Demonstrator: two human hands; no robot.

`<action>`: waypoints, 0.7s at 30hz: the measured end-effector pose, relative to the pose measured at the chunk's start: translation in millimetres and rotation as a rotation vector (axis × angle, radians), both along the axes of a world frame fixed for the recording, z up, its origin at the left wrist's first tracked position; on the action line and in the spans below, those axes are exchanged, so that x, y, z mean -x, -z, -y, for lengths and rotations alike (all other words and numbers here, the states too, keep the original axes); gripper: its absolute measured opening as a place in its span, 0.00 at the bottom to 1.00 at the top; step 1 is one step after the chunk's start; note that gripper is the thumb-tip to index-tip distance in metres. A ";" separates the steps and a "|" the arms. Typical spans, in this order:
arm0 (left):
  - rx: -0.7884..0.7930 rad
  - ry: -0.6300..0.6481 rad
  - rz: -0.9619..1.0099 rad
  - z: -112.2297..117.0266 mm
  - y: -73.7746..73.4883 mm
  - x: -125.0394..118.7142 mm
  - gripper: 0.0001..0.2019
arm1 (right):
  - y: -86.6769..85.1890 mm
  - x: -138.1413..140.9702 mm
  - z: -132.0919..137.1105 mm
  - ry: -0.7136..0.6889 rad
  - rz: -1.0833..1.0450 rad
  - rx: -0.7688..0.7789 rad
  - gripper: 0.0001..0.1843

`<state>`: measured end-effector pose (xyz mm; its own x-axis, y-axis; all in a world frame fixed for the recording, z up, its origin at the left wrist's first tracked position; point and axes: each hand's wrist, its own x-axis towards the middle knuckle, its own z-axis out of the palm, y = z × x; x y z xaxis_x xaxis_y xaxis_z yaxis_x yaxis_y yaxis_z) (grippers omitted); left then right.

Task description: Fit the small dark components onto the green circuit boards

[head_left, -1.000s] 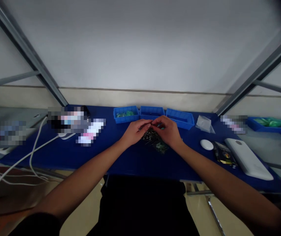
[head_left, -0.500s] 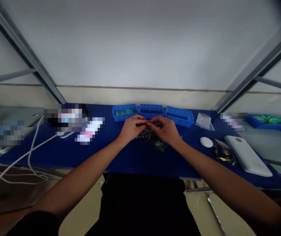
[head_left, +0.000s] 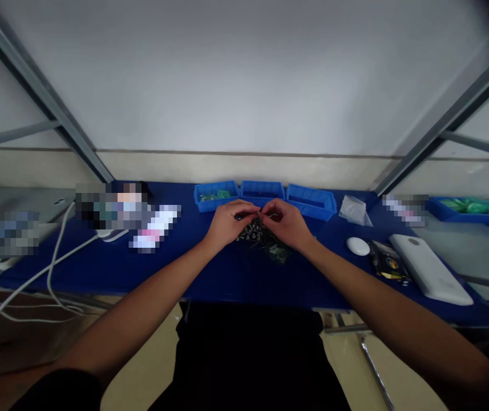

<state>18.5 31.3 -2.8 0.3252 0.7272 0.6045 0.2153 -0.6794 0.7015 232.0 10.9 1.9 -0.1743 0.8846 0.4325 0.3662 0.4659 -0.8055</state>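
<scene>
Fingers (head_left: 247, 209) of both hands are bent inward, thumbs towards forefingers, and their tips meet over the worktop (head_left: 231, 279). A small dark part (head_left: 261, 210) shows where the tips come together. It is too small to name, and I cannot tell which hand grasps it, or whether both do. The left hand (head_left: 226, 221) also has something dark between thumb and forefinger, not clear enough to make out. The right hand (head_left: 289, 225) mirrors it from the other side, knuckles up.

Just below the fingers lies a pile (head_left: 253, 232) of small metal parts, partly hidden by the hands. A bag (head_left: 278, 253) with something green touches the pile's near right edge, close to the right wrist.

Three blue bins stand in a row beyond the hands: the left bin (head_left: 209, 206) holds green and pale pieces, the middle bin (head_left: 262, 187) sits beside it, and the right bin (head_left: 312, 195) is turned at a slight angle. Further right are a clear packet (head_left: 354, 210), a white disc (head_left: 358, 246), a black packet (head_left: 387, 261) and a white slab (head_left: 431, 269).
</scene>
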 end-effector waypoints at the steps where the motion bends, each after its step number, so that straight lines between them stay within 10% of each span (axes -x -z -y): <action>1: 0.034 0.020 0.020 0.4 0.5 -0.7 0.09 | -0.1 -0.7 -1.0 -0.005 0.008 -0.017 0.05; 13: -0.141 -0.132 -0.287 -0.1 -3.6 6.5 0.14 | -9.6 -19.5 -33.9 0.327 0.282 -0.437 0.06; 21: -0.057 0.000 -0.417 -4.9 5.6 7.7 0.11 | -0.1 -15.8 -20.1 0.131 0.481 -0.451 0.10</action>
